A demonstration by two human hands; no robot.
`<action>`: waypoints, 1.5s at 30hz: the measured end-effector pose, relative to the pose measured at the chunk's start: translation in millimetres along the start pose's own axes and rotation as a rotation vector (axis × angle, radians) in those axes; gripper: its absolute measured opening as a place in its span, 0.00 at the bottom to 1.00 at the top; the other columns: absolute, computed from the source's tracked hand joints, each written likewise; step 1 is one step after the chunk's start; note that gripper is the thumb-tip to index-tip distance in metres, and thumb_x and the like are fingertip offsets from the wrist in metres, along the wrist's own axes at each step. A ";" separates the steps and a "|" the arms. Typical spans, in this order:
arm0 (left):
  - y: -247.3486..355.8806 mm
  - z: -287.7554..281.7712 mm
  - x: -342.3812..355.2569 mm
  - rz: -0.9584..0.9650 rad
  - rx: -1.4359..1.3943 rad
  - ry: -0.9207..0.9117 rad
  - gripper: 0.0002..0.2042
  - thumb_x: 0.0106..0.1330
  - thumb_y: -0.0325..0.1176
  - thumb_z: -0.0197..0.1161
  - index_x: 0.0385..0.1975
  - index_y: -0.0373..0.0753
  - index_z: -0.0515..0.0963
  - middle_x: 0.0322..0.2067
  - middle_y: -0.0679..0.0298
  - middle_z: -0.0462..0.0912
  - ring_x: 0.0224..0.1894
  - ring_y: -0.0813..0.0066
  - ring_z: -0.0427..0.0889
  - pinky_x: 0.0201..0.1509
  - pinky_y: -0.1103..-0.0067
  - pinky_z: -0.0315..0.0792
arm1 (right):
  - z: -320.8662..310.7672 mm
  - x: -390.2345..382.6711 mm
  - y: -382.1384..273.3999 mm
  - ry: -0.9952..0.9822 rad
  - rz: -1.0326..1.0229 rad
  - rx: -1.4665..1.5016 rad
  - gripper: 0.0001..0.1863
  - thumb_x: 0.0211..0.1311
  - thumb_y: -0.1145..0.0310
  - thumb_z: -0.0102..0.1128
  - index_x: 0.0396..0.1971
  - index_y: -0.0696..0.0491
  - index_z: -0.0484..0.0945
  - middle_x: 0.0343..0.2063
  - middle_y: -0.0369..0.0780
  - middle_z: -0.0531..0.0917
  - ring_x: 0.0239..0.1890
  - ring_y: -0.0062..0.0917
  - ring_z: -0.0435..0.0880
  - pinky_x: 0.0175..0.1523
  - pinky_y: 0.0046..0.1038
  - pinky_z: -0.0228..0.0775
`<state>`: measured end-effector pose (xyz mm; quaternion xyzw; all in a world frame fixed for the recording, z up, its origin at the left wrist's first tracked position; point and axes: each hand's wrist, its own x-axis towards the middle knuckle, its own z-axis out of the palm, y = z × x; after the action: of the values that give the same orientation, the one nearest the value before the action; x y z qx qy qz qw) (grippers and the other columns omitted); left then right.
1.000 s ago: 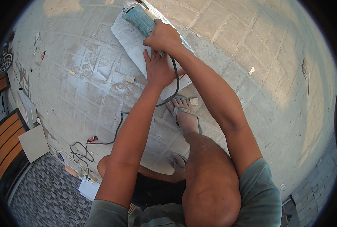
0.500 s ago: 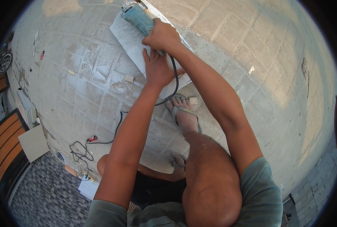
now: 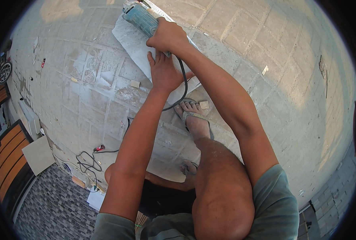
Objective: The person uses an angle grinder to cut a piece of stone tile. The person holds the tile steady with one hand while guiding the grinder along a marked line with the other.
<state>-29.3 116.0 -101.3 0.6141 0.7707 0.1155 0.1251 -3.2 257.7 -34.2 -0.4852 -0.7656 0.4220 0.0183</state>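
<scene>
In the head view, the right hand [image 3: 169, 37] has its grip closed around a blue-green grinder [image 3: 141, 20], which is over the far part of a pale slab [image 3: 130, 47] on the paved floor [image 3: 86, 102]. The left hand [image 3: 166, 75] lies at the slab's near part, grip open, fingers extended. A black cord [image 3: 185, 82] runs from the grinder between that hand and the right forearm, passing near a sandalled foot [image 3: 198, 128].

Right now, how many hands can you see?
2: the right hand grips the blue power tool, and the left hand rests on the pale slab. I see no others.
</scene>
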 end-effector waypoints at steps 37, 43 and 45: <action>1.1 -1.1 0.1 -0.003 0.087 0.009 0.61 0.46 0.74 0.74 0.73 0.32 0.63 0.74 0.49 0.63 0.81 0.52 0.52 0.78 0.36 0.37 | -3.8 -9.3 4.8 -0.031 0.013 0.003 0.32 0.46 0.60 0.73 0.52 0.60 0.78 0.42 0.52 0.89 0.45 0.45 0.91 0.51 0.40 0.84; -0.3 -0.5 0.5 0.000 0.124 0.000 0.63 0.46 0.76 0.72 0.75 0.33 0.60 0.75 0.48 0.61 0.81 0.51 0.52 0.77 0.35 0.38 | -5.3 -10.1 4.2 -0.046 0.018 0.015 0.32 0.45 0.60 0.73 0.50 0.60 0.78 0.41 0.53 0.89 0.46 0.45 0.91 0.50 0.39 0.84; 1.4 -1.4 1.3 -0.006 0.136 -0.023 0.64 0.46 0.77 0.71 0.75 0.33 0.59 0.76 0.49 0.60 0.81 0.51 0.51 0.77 0.34 0.38 | -5.0 -10.7 5.7 -0.041 0.015 0.010 0.31 0.45 0.60 0.73 0.50 0.60 0.78 0.41 0.53 0.89 0.46 0.45 0.91 0.50 0.39 0.83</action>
<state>-28.7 117.5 -99.6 0.6202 0.7770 0.0553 0.0922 8.8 253.7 -30.7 -0.4821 -0.7600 0.4359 0.0021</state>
